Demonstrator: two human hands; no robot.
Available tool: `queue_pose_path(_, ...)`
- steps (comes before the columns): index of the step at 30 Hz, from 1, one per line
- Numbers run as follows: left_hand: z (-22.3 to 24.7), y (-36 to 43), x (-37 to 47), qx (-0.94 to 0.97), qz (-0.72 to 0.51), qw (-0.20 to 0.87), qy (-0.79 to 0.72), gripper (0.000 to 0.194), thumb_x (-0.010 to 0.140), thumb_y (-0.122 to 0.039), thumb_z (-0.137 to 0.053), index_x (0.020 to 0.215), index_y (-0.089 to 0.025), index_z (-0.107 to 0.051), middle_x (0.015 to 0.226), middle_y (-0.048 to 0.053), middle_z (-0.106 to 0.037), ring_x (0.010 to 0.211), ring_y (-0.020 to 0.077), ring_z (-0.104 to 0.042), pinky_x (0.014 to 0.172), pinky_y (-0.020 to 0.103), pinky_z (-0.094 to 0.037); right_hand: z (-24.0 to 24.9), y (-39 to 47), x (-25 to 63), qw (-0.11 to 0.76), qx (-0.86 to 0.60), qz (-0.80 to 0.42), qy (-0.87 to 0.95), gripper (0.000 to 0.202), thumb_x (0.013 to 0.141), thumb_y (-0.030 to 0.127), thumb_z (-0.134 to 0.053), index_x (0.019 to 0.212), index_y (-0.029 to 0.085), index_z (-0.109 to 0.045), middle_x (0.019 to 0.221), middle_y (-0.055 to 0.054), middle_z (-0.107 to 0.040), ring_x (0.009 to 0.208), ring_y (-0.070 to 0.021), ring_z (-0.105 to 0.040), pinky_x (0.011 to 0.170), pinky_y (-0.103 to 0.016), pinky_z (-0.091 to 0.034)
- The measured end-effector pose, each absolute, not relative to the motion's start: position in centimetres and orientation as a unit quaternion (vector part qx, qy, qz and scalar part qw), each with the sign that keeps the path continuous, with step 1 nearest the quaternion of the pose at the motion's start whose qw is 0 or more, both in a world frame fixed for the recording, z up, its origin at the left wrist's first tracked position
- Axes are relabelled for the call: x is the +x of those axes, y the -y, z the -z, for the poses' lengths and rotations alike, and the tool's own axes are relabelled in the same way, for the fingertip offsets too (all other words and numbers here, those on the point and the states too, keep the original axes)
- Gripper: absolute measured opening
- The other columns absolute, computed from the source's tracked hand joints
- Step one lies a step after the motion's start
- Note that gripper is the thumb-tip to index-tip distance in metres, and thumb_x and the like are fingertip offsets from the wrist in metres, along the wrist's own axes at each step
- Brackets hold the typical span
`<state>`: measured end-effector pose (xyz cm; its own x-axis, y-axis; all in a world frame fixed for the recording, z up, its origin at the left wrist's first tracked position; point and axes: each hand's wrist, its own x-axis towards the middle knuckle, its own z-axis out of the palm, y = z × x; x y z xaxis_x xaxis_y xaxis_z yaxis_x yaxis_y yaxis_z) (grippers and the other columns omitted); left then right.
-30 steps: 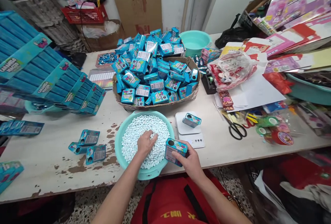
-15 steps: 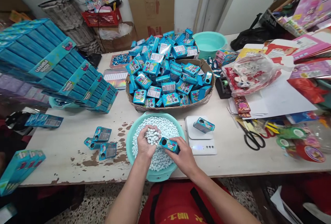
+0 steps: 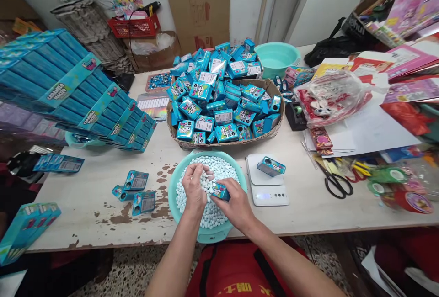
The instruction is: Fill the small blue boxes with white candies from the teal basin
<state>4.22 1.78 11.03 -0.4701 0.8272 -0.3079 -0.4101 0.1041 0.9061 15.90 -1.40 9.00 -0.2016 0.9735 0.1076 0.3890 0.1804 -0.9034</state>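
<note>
Below frame centre, my left hand (image 3: 194, 191) cups pellets (image 3: 206, 182) at the box (image 3: 220, 191) my right hand (image 3: 237, 204) grips; hasty tipping could spill some.

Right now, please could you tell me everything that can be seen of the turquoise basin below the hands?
The basin is round, turquoise and plastic-looking, with a projecting lip on its near side. It stands upright at the near edge of the white table, left of the scale. Small white pieces cover its bottom. The left hand and right hand are over it; whether either touches it is unclear.
</note>
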Motion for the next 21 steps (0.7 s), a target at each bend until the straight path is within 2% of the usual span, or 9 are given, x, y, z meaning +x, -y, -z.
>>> queue_pose_path(4,-11.4,-2.1,4.5,0.201,-0.65,0.489,-0.546,0.02,0.074,-0.036,-0.063,0.078,-0.02,-0.051,0.058,-0.006,-0.053,0.05,0.0104,-0.053,0.051,0.023,-0.042,-9.1,1.2,16.2,0.38,-0.498,-0.409,0.663,0.032,0.071,0.017,-0.069,0.101,0.024,-0.06,0.096,-0.005,-0.062,0.093,-0.0241,-0.058,0.081,-0.038,-0.047)
queue_pose_path(11,-11.4,-1.8,5.0,0.257,-0.629,0.469,-0.564,0.027,0.079,-0.037,-0.058,0.061,-0.019,-0.052,0.056,-0.003,-0.054,0.055,0.0115,-0.055,0.064,0.027,-0.045,-9.0,1.2,16.7,0.391,-0.493,-0.421,0.653,0.029,0.071,0.02,-0.069,0.099,0.023,-0.061,0.095,-0.005,-0.062,0.092,-0.0241,-0.059,0.081,-0.038,-0.047)
queue_pose_path(21,-11.7,-1.4,5.4,0.23,-0.638,0.517,-0.523,0.024,0.077,-0.037,-0.06,0.067,-0.018,-0.05,0.052,-0.005,-0.051,0.043,0.0089,-0.048,0.047,0.022,-0.038,-9.1,1.4,17.2,0.382,-0.494,-0.447,0.64,0.027,0.073,0.025,-0.07,0.098,0.023,-0.062,0.096,-0.005,-0.062,0.093,-0.0233,-0.059,0.083,-0.037,-0.046)
